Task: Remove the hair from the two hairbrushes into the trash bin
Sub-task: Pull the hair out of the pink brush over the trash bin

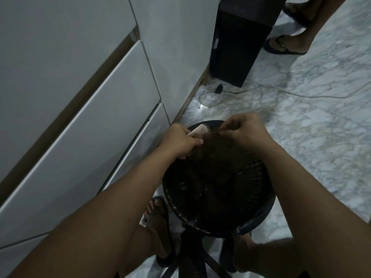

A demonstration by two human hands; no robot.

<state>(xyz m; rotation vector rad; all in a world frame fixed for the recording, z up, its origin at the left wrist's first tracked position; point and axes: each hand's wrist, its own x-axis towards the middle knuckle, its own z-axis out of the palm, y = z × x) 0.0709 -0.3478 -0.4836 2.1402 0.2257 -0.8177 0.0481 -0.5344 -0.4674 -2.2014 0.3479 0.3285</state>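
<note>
A black round mesh trash bin (255, 171) stands on the floor between my feet. Over its far rim, my left hand (179, 142) grips a pale hairbrush (199, 131) by the handle, bristles pointing right. My right hand (244, 130) is beside the brush head with fingertips pinched together at the bristles; thin strands of hair there are too dark to make out clearly. A second hairbrush is not in view.
White cabinet drawers (80, 117) run along the left. A black box-shaped unit (239, 45) stands at the back, with a white cable (241, 95) looping on the marble floor. Another person's sandalled feet (285, 44) are at top right.
</note>
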